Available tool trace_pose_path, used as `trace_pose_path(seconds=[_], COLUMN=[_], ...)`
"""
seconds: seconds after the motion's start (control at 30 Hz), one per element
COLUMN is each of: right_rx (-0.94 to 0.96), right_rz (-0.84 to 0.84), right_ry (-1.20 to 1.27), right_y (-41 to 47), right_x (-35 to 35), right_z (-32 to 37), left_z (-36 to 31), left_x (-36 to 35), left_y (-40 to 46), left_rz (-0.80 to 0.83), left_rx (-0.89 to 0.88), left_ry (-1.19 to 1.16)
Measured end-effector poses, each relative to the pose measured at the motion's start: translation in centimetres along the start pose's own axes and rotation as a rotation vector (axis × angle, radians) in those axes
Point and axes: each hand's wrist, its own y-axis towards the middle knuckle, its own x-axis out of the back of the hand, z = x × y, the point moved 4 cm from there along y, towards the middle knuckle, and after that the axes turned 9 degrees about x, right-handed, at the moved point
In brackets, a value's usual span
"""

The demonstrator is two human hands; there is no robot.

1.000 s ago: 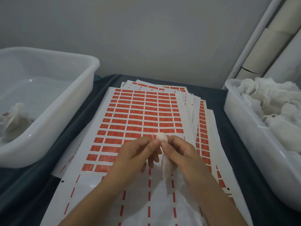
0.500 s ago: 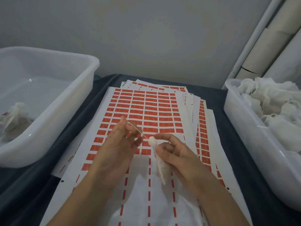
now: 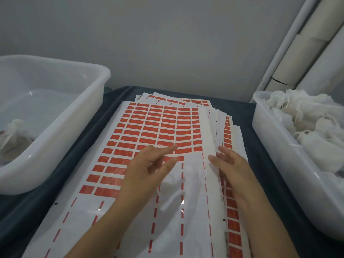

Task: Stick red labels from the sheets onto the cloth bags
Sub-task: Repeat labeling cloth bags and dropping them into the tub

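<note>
A small cloth bag (image 3: 173,185) lies on the bare part of the top label sheet (image 3: 162,127), between and just below both sets of fingers. Its long axis seems to run toward the person, drawstring end nearer them, though blur hides detail. The left hand (image 3: 149,168) and right hand (image 3: 230,164) hover above it, fingers apart and loose, holding nothing. The bag looks ready for labelling; next, a red label (image 3: 119,161), just left of the left fingers, needs peeling.
</note>
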Motion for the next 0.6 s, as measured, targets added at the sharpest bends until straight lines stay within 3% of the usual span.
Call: trace_pose_path(seconds=[0.07, 0.17, 0.33, 0.47, 0.6], right_rx=[-0.072, -0.049, -0.029, -0.041, -0.090], right_rz=[0.132, 0.244, 0.174, 0.093, 0.075], right_ry=[0.303, 0.237, 0.113, 0.164, 0.209], right_y=[-0.5, -0.8, -0.1, 0.3, 0.2], right_x=[-0.6, -2.1, -2.7, -2.1, -2.2], right_z=[0.1, 0.1, -0.1, -0.3, 0.1], left_z=[0.4, 0.8, 0.8, 0.1, 0.6], left_x=[-0.6, -1.3, -1.2, -1.6, -3.4], left_y=[-0.1, 0.0, 0.9, 2.9, 3.0], left_rz=[0.006, 0.023, -0.026, -0.059, -0.007], left_rx=[-0.035, -0.069, -0.067, -0.092, -0.107], left_ry=[0.073, 0.169, 0.256, 0.454, 0.445])
